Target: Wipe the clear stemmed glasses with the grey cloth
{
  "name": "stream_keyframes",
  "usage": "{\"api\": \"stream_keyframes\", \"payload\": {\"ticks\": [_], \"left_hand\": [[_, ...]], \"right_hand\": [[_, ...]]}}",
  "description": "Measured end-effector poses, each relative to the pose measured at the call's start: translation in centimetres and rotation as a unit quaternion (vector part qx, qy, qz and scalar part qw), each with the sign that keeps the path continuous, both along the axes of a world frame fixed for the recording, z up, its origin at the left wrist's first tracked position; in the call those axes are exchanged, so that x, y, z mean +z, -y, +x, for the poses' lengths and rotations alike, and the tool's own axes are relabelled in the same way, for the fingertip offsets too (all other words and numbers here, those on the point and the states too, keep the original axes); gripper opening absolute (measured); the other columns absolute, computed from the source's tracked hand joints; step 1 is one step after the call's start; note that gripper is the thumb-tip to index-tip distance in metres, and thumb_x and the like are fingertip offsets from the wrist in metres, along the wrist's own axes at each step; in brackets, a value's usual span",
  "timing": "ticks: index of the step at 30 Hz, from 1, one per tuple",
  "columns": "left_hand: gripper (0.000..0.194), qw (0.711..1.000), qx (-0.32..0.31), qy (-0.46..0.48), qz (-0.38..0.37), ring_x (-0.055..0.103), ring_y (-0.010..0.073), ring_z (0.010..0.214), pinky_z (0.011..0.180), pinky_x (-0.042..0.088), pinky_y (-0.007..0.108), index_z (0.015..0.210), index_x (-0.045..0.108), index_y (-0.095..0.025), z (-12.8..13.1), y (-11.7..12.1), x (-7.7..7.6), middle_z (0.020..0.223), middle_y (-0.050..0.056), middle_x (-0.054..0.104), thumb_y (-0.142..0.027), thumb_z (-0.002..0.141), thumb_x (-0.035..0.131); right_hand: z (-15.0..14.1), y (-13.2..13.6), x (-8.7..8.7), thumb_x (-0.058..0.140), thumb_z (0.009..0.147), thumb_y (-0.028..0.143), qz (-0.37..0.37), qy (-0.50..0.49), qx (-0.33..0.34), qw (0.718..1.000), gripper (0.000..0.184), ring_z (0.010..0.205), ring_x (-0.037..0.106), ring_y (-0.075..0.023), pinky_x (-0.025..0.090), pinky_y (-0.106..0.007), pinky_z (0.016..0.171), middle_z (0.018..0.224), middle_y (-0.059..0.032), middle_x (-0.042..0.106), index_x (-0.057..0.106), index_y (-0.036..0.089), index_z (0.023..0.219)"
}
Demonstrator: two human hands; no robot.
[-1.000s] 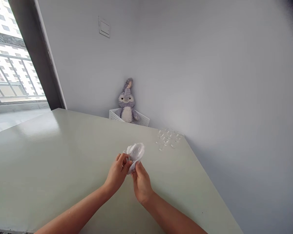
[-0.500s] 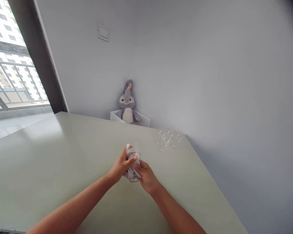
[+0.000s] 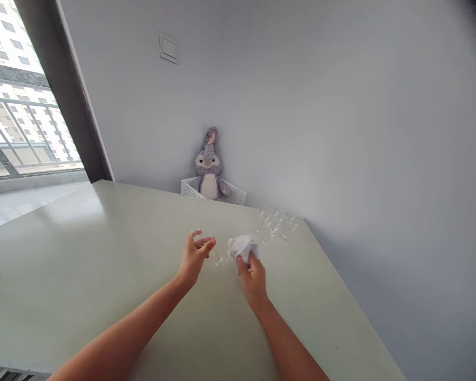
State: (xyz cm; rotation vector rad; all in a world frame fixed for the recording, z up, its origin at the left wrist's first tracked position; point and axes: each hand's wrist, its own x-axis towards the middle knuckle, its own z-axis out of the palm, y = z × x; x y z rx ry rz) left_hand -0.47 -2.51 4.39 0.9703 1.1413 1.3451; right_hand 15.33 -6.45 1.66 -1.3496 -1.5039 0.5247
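Note:
Between the fingers and thumb of my left hand (image 3: 194,256) is a clear stemmed glass (image 3: 217,257). It is tilted, with its bowl inside the hand and its stem and foot pointing right, towards the cloth. My right hand (image 3: 254,275) pinches a crumpled white cloth (image 3: 241,247), which is apart from the bowl. Both hands are above the pale green table (image 3: 143,275). Several more clear stemmed glasses (image 3: 275,222) stand grouped at the table's back right corner, beyond my right hand.
Behind the table's back edge, a grey plush rabbit (image 3: 209,169) sits in a white perforated basket (image 3: 234,196). The wall (image 3: 341,132) runs close along the right side. A dark-framed window (image 3: 75,100) is at the left.
The cloth was wrapped round the glass in both hands. Now my right hand has drawn the cloth away to the right, and my left hand alone holds the glass, turned on its side.

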Motion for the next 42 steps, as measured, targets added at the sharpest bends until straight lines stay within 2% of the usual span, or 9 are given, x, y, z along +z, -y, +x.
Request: {"api": "stream_keyframes", "payload": {"ticks": [3, 5, 9, 12, 16, 19, 25, 35, 42], "left_hand": [[0.058, 0.999, 0.008, 0.039, -0.001, 0.059, 0.0141, 0.072, 0.068, 0.045, 0.03, 0.113, 0.034, -0.022, 0.5, 0.6, 0.2, 0.095, 0.006, 0.062, -0.041, 0.067, 0.064], [0.058, 0.998, -0.012, 0.044, 0.035, 0.06, 0.0154, 0.078, 0.07, 0.046, 0.031, 0.115, 0.03, -0.023, 1.1, 1.7, 0.3, 0.092, 0.005, 0.062, -0.039, 0.07, 0.063], [0.059, 0.982, -0.06, -0.052, 0.171, 0.058, 0.0141, 0.076, 0.075, 0.046, 0.033, 0.116, 0.027, -0.025, 2.3, 3.9, -0.7, 0.09, 0.002, 0.061, -0.032, 0.07, 0.064], [0.053, 0.951, -0.057, -0.152, 0.264, 0.058, 0.0151, 0.076, 0.081, 0.043, 0.037, 0.108, 0.037, -0.024, 2.5, 4.4, -1.8, 0.089, 0.003, 0.061, -0.028, 0.065, 0.068], [0.039, 0.924, -0.053, -0.222, 0.306, 0.058, 0.0176, 0.077, 0.079, 0.044, 0.037, 0.094, 0.046, -0.024, 2.1, 4.2, -2.7, 0.087, 0.003, 0.061, -0.026, 0.062, 0.069], [0.047, 0.926, -0.036, -0.205, 0.314, 0.059, 0.0165, 0.075, 0.081, 0.043, 0.038, 0.105, 0.041, -0.025, 1.9, 4.0, -3.1, 0.09, 0.003, 0.061, -0.026, 0.065, 0.067], [0.054, 0.959, -0.039, -0.143, 0.243, 0.059, 0.0175, 0.081, 0.081, 0.043, 0.037, 0.115, 0.028, -0.024, 1.8, 4.1, -1.9, 0.091, 0.004, 0.062, -0.027, 0.072, 0.062], [0.059, 0.99, -0.047, 0.004, 0.135, 0.058, 0.0128, 0.074, 0.073, 0.046, 0.03, 0.119, 0.03, -0.024, 1.2, 3.8, 0.0, 0.096, 0.004, 0.059, -0.03, 0.071, 0.063], [0.056, 0.994, -0.059, 0.003, 0.091, 0.057, 0.0134, 0.076, 0.065, 0.045, 0.025, 0.117, 0.033, -0.025, 1.0, 3.3, -0.1, 0.086, 0.001, 0.058, -0.034, 0.07, 0.063]], "right_hand": [[-1.6, 0.7, -0.3, 0.048, 0.081, 0.032, 0.092, 0.185, 0.073, 0.976, 0.039, 0.101, 0.049, -0.0276, 0.039, -0.038, 0.078, 0.115, -0.0129, 0.054, 0.051, 0.02, 0.117], [-2.4, 0.5, -0.7, 0.048, 0.079, 0.026, 0.089, 0.206, 0.056, 0.973, 0.044, 0.098, 0.051, -0.0281, 0.041, -0.04, 0.075, 0.123, -0.0147, 0.047, 0.046, 0.02, 0.123], [-2.1, -0.2, -0.9, 0.054, 0.075, 0.024, 0.004, 0.035, 0.053, 0.998, 0.034, 0.072, 0.056, -0.0183, 0.044, -0.03, 0.061, 0.101, -0.0092, 0.057, 0.053, 0.02, 0.108], [-1.4, -0.2, -0.4, 0.059, 0.071, 0.027, -0.032, -0.108, 0.091, 0.989, 0.023, 0.071, 0.056, -0.0168, 0.045, -0.027, 0.061, 0.081, -0.0036, 0.061, 0.056, 0.018, 0.092], [-1.6, 0.3, 0.2, 0.06, 0.07, 0.027, -0.036, -0.17, 0.133, 0.976, 0.024, 0.08, 0.057, -0.0193, 0.046, -0.03, 0.071, 0.09, -0.0051, 0.063, 0.059, 0.018, 0.093], [-2.1, 0.3, -0.2, 0.057, 0.072, 0.024, -0.038, -0.177, 0.124, 0.976, 0.026, 0.08, 0.057, -0.019, 0.047, -0.032, 0.073, 0.091, -0.004, 0.063, 0.059, 0.02, 0.098], [-2.1, 0.1, -1.8, 0.053, 0.072, 0.027, -0.123, -0.165, 0.076, 0.976, 0.028, 0.049, 0.051, -0.0131, 0.043, -0.024, 0.039, 0.064, 0.0014, 0.059, 0.056, 0.02, 0.099], [-3.4, 1.0, -0.1, 0.049, 0.08, 0.045, -0.149, -0.192, 0.107, 0.964, 0.029, 0.031, 0.039, -0.0078, 0.03, -0.02, 0.028, 0.048, 0.0072, 0.046, 0.052, 0.02, 0.094], [-3.0, 1.9, -0.1, 0.045, 0.08, 0.05, -0.223, -0.278, 0.153, 0.922, 0.032, 0.029, 0.03, -0.0047, 0.021, -0.017, 0.025, 0.048, 0.0076, 0.042, 0.048, 0.019, 0.077]]}}
